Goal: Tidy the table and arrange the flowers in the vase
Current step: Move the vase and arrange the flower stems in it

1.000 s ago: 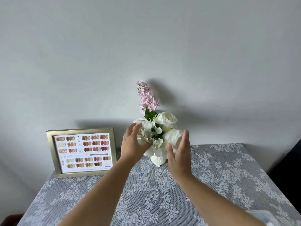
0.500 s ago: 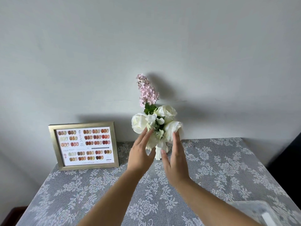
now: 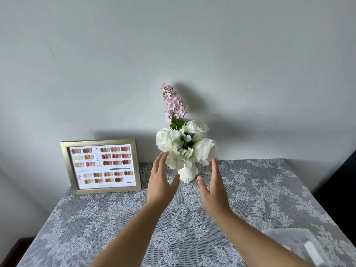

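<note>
A small white vase [image 3: 187, 174] stands at the back of the table [image 3: 260, 199], near the wall. White roses [image 3: 203, 149] fill it, and one tall pink flower spike [image 3: 173, 102] rises above them. My left hand [image 3: 160, 182] is open just left of the vase, fingertips near the lowest blooms. On the other side my right hand [image 3: 213, 189] is open, palm turned toward the vase. Neither hand holds anything, and a small gap shows between each hand and the vase.
A gold picture frame [image 3: 100, 166] with a colour chart leans against the wall to the left of the vase. A clear plastic box [image 3: 300, 245] lies at the table's near right corner. Grey floral lace covers the tabletop.
Both hands have come off the flowers and drawn back toward me, spreading apart on either side of the vase. The bouquet stands untouched.
</note>
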`<state>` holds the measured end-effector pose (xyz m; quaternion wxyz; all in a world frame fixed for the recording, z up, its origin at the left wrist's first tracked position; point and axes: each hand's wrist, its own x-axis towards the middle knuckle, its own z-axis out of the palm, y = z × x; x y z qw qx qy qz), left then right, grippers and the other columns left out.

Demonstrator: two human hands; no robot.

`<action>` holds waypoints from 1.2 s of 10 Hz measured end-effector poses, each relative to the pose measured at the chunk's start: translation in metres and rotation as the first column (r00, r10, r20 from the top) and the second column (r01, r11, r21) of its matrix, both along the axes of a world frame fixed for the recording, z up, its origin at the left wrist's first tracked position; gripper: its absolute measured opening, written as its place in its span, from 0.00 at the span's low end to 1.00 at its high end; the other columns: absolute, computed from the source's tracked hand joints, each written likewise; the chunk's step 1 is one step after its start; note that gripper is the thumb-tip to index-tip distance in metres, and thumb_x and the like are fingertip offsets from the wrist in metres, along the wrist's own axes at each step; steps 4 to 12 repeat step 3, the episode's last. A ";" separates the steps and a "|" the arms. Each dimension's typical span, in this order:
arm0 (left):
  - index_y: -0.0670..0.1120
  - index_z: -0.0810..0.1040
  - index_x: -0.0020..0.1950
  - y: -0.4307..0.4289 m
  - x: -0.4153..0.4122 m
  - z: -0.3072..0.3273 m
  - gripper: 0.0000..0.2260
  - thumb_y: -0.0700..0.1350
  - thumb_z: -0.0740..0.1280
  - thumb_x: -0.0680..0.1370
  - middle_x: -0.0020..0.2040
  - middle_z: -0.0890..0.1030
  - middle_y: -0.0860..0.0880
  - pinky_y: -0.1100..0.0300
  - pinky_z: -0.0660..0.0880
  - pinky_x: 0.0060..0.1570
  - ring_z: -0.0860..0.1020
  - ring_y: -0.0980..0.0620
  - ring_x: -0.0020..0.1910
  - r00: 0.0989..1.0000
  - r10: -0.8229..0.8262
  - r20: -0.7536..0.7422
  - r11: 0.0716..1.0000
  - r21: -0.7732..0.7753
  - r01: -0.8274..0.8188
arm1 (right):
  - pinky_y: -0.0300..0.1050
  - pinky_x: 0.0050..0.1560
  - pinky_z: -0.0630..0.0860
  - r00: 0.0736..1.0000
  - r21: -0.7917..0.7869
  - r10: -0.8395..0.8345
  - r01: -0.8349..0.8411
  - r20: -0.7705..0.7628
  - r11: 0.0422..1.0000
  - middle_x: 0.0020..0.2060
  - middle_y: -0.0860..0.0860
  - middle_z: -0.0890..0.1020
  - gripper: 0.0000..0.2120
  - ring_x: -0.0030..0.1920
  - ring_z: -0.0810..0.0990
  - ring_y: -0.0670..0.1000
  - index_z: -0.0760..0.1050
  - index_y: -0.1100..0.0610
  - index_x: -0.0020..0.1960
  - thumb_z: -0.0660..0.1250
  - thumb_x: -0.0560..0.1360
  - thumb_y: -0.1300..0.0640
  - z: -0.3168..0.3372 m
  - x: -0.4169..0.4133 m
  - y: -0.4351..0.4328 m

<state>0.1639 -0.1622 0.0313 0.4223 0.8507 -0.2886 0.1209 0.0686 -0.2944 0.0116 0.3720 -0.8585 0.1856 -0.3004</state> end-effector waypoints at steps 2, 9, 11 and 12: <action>0.57 0.56 0.73 -0.004 -0.015 -0.006 0.35 0.44 0.69 0.71 0.73 0.64 0.53 0.64 0.62 0.62 0.65 0.58 0.69 0.993 -0.081 -0.084 0.997 -0.002 0.081 | 0.44 0.47 0.78 0.992 0.085 0.107 -0.102 -0.066 0.991 0.74 0.44 0.55 0.29 0.59 0.74 0.49 0.40 0.36 0.72 0.50 0.75 0.37 0.008 -0.001 0.005; 0.57 0.54 0.74 0.001 -0.019 -0.011 0.35 0.44 0.69 0.72 0.73 0.62 0.53 0.63 0.60 0.63 0.63 0.60 0.67 0.993 -0.020 -0.112 1.000 -0.014 0.019 | 0.28 0.30 0.70 0.995 0.086 0.056 -0.049 -0.082 0.995 0.74 0.46 0.56 0.29 0.47 0.76 0.43 0.42 0.39 0.73 0.51 0.76 0.39 0.001 -0.010 0.000; 0.57 0.54 0.74 0.001 -0.019 -0.011 0.35 0.44 0.69 0.72 0.73 0.62 0.53 0.63 0.60 0.63 0.63 0.60 0.67 0.993 -0.020 -0.112 1.000 -0.014 0.019 | 0.28 0.30 0.70 0.995 0.086 0.056 -0.049 -0.082 0.995 0.74 0.46 0.56 0.29 0.47 0.76 0.43 0.42 0.39 0.73 0.51 0.76 0.39 0.001 -0.010 0.000; 0.57 0.54 0.74 0.001 -0.019 -0.011 0.35 0.44 0.69 0.72 0.73 0.62 0.53 0.63 0.60 0.63 0.63 0.60 0.67 0.993 -0.020 -0.112 1.000 -0.014 0.019 | 0.28 0.30 0.70 0.995 0.086 0.056 -0.049 -0.082 0.995 0.74 0.46 0.56 0.29 0.47 0.76 0.43 0.42 0.39 0.73 0.51 0.76 0.39 0.001 -0.010 0.000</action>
